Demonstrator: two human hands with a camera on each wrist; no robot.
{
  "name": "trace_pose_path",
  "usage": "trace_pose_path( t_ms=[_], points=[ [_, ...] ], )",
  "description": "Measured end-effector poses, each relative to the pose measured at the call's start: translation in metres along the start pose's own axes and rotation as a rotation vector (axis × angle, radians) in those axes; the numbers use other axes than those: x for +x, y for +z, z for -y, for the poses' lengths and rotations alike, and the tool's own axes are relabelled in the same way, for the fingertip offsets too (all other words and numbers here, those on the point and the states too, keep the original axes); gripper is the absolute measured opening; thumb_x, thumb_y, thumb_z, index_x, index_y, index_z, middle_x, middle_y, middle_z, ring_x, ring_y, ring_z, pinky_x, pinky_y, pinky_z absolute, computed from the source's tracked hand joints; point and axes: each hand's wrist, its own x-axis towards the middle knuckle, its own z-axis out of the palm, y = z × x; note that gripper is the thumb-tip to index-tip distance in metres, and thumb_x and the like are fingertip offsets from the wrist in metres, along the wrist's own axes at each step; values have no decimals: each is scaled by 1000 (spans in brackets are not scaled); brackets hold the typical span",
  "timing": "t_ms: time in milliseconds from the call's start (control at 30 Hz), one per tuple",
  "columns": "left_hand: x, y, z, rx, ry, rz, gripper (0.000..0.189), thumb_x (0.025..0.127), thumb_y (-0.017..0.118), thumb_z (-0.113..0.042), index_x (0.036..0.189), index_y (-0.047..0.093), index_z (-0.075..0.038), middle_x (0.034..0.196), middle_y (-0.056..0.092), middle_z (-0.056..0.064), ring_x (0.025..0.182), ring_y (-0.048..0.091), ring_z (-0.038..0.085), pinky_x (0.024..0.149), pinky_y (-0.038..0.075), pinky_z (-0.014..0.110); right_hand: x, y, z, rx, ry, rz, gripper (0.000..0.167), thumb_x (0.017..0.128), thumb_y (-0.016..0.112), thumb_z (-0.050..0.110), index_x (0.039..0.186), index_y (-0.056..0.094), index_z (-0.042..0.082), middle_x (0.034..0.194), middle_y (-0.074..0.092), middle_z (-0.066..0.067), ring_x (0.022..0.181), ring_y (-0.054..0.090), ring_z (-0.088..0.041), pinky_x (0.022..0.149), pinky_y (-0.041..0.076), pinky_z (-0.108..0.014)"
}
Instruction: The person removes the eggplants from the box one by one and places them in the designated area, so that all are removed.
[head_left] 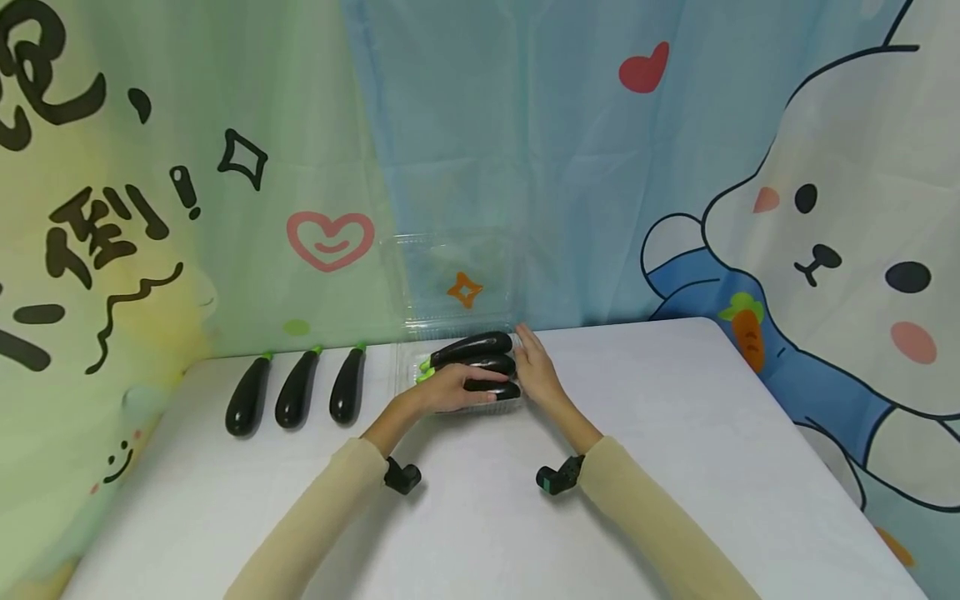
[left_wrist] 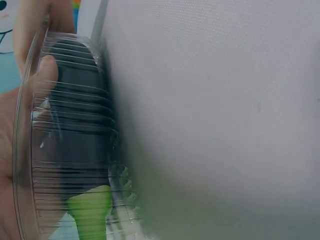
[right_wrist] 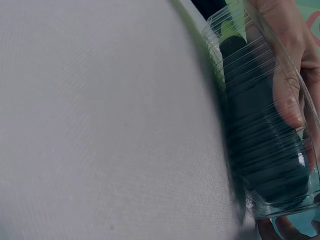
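A clear plastic box point(head_left: 403, 367) with its lid point(head_left: 457, 279) raised holds three dark eggplants: a back one point(head_left: 480, 344), a middle one point(head_left: 495, 363) and a front one point(head_left: 504, 391). My left hand point(head_left: 453, 389) reaches over the near side and grips the front eggplant between thumb and fingers. Through the ribbed wall in the right wrist view, the thumb point(right_wrist: 287, 100) lies along this eggplant point(right_wrist: 260, 135). At the box's right end, my right hand point(head_left: 537, 371) rests with straight fingers against the side. The left hand covers part of the front eggplant.
To the left of the box, three more eggplants lie in a row: a left one point(head_left: 248, 397), a middle one point(head_left: 297, 390) and a right one point(head_left: 347, 387). They lie on a white table point(head_left: 480, 517), with a printed curtain point(head_left: 585, 208) behind it.
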Motion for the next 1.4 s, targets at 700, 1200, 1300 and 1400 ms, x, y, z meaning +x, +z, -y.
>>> trace_pose_path(
  t_ms=[700,1200,1300,1400],
  points=[
    [-19,-14,-22,160,195,-205,43,93,64,-27,134,59,-16,135,61,5,129,55,21,106,45,38,-1,-2,0,3,5,8,49,104,34,11,150,28,-3,160,22,-20,149,19,-35,120,17,-51],
    [-108,-41,-58,154,-24,-429,41,90,70,-29,129,63,-20,130,65,2,123,60,22,97,51,40,1,-3,1,24,0,13,49,104,33,9,150,27,-3,160,20,-20,149,19,-35,121,16,-50],
    [-129,-45,-51,191,-79,-476,41,87,73,-29,126,65,-19,124,68,2,117,63,22,92,53,41,2,0,0,11,-3,15,49,103,33,9,150,27,-3,160,20,-20,148,21,-36,120,17,-51],
    [-146,-47,-44,228,-113,-506,42,85,75,-29,125,67,-18,120,70,2,114,65,23,91,53,43,1,1,1,21,1,0,49,103,34,9,150,28,-3,160,22,-20,133,43,-38,117,25,-50]
  ],
)
